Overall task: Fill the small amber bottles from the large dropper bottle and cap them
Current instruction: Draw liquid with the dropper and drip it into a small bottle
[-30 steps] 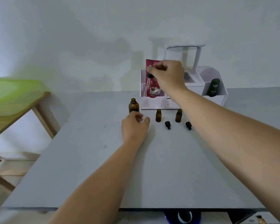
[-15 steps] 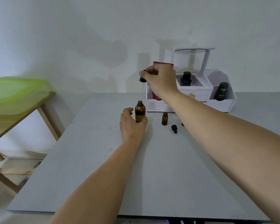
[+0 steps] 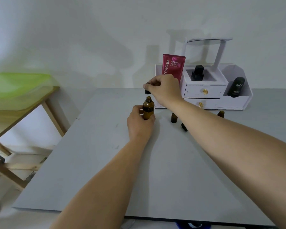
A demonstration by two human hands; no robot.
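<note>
One matte grey worktop (image 3: 97, 171) filled my view, scuffed in places and set against a plain white wall (image 3: 89, 38). On its left stood a wooden table (image 3: 53, 103) carrying something of translucent green plastic (image 3: 20, 90). At the back sat a boxy white organiser (image 3: 205, 91) with two drawers and gold knobs. It held a glossy pink pouch (image 3: 172, 66), a square black bottle (image 3: 197, 74) and a rounded black tube (image 3: 236, 87).

The large bottle (image 3: 148, 111), smooth amber glass with a narrow open neck, was upright, and the left hand (image 3: 138, 124) was wrapped round its lower half, hiding the base. The right hand (image 3: 165, 90) pinched the black dropper cap (image 3: 147, 92) just above that neck, apart from it; I could not make out the pipette.

A small amber bottle (image 3: 173, 117) stood just beside the right forearm, with a black cap (image 3: 184, 127) lying near it. A second small bottle (image 3: 221, 114) showed beyond the arm, partly hidden.
</note>
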